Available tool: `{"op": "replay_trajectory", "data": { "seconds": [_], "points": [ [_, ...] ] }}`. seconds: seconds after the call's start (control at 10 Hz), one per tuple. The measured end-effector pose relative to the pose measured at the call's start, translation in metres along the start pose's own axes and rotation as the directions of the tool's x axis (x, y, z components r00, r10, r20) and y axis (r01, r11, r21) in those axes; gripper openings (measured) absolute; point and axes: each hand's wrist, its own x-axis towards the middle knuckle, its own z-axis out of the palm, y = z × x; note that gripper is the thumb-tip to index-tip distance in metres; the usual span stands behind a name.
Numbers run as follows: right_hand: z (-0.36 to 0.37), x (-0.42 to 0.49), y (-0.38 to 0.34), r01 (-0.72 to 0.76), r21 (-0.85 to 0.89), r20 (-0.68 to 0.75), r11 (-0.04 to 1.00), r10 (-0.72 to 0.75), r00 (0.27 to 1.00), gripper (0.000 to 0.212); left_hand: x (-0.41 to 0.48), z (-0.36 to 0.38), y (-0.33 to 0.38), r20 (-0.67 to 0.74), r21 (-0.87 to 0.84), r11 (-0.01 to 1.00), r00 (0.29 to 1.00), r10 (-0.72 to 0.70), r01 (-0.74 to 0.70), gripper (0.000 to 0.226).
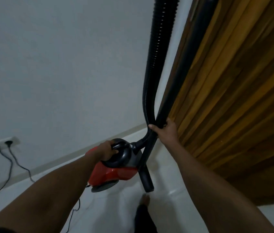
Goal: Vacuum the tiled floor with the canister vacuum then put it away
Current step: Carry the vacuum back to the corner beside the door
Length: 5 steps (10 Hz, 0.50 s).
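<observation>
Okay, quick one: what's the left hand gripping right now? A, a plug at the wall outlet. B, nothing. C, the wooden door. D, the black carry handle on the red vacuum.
D: the left hand curls round the black handle atop the red canister vacuum.

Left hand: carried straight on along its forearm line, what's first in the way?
The left hand grips the vacuum handle; straight on, the hose elbow comes first, then probably the wand. Depth unclear.
</observation>
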Motion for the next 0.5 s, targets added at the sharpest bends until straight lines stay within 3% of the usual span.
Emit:
{"op": "replay_trajectory", "data": {
  "seconds": [0.2, 0.4, 0.5],
  "points": [
    [-0.002, 0.154, 0.027, -0.054, 0.014, 0.073, 0.998, 0.053, 0.996, 0.055, 0.123, -0.013, 0.033, -0.034, 0.017, 0.998, 0.998, -0.057, 0.057, 0.044],
    [0.008, 0.274, 0.055, -0.121, -0.077, 0.084, 0.99, 0.127, 0.988, 0.041, 0.228, -0.021, 0.066, 0.01, -0.058, 0.978, 0.98, -0.201, 0.201, 0.041],
    [0.017, 0.33, 0.072, -0.184, -0.133, 0.064, 0.974, 0.194, 0.979, 0.052, 0.275, -0.034, 0.085, 0.054, -0.114, 0.976, 0.982, -0.18, 0.185, 0.042]
  ]
}}
